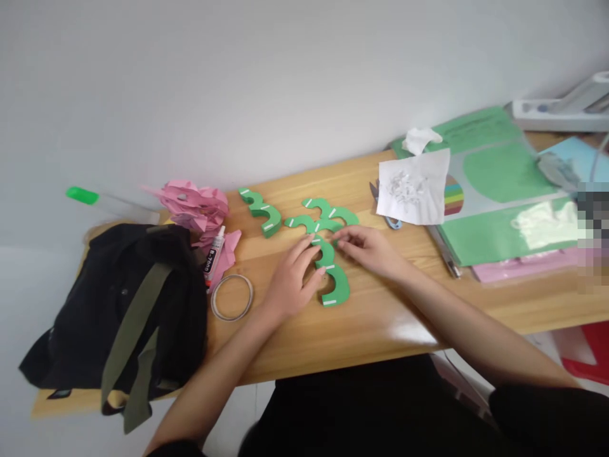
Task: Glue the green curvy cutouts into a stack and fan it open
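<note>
Several green curved paper pieces (328,222) with white tape strips lie joined in a chain on the wooden desk (380,317). My left hand (290,279) rests on the chain's lower part, fingers stretched out and pressing the green paper down. My right hand (368,247) comes from the right, its fingertips pinched together on a green piece at the chain's middle. A separate green piece (261,212) lies to the left, apart from both hands.
A black bag (128,311) covers the desk's left end. Near it are pink paper shapes (195,206), a glue tube (213,255) and a tape ring (231,297). To the right lie white paper with scraps (413,187), scissors (387,219) and green and pink sheets (504,209).
</note>
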`<action>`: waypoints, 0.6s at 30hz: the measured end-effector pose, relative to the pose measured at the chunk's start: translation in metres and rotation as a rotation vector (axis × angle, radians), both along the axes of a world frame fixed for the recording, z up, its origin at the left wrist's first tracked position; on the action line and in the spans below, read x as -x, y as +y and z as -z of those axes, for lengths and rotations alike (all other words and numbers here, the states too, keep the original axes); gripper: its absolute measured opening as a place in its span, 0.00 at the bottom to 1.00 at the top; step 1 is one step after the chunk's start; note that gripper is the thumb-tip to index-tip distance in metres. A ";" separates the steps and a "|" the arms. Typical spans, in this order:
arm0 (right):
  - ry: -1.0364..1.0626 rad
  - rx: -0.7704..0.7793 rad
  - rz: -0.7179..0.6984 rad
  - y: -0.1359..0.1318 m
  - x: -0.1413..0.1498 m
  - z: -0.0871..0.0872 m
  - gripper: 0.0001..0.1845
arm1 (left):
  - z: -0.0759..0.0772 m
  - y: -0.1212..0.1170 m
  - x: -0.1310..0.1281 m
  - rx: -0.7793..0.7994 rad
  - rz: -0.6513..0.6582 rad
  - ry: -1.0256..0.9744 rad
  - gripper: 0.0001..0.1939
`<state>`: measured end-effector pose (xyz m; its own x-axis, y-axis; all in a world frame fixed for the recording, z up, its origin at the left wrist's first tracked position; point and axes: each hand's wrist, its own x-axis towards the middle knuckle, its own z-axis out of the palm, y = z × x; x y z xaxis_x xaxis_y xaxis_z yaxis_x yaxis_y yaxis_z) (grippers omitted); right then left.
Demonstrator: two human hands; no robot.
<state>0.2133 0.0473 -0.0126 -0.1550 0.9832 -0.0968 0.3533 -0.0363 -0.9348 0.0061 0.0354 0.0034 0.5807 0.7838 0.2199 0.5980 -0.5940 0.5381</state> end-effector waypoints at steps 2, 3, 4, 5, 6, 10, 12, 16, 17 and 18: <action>0.068 0.029 0.039 -0.002 0.000 0.001 0.12 | -0.008 -0.008 -0.006 -0.005 -0.099 -0.004 0.13; 0.086 0.035 0.049 -0.002 0.000 0.001 0.11 | -0.012 -0.013 -0.011 -0.010 -0.140 0.025 0.12; 0.095 0.035 0.057 -0.003 0.000 0.001 0.11 | -0.016 -0.019 -0.017 -0.005 -0.168 0.087 0.15; 0.096 0.030 0.061 -0.003 0.001 0.000 0.11 | -0.019 -0.026 -0.024 -0.004 -0.195 0.167 0.21; 0.094 0.021 0.064 -0.003 0.001 0.000 0.10 | -0.021 -0.032 -0.030 0.012 -0.218 0.259 0.27; 0.072 -0.008 0.041 -0.004 0.000 -0.004 0.08 | -0.023 -0.046 -0.041 0.119 -0.243 0.381 0.32; 0.053 -0.010 0.028 -0.005 0.000 -0.006 0.08 | -0.022 -0.046 -0.035 0.159 -0.261 0.289 0.29; 0.024 -0.022 0.017 -0.007 0.002 -0.007 0.08 | -0.022 -0.046 -0.014 0.238 -0.278 0.040 0.23; 0.020 -0.031 0.016 -0.007 0.002 -0.006 0.08 | -0.022 -0.046 -0.010 0.235 -0.282 -0.004 0.22; 0.018 -0.040 0.014 -0.008 0.002 -0.006 0.08 | -0.023 -0.047 -0.006 0.214 -0.286 -0.031 0.23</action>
<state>0.2113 0.0398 -0.0067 -0.1426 0.9883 -0.0544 0.3359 -0.0033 -0.9419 0.0121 -0.0117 0.0260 0.3272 0.9438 0.0473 0.7052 -0.2772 0.6526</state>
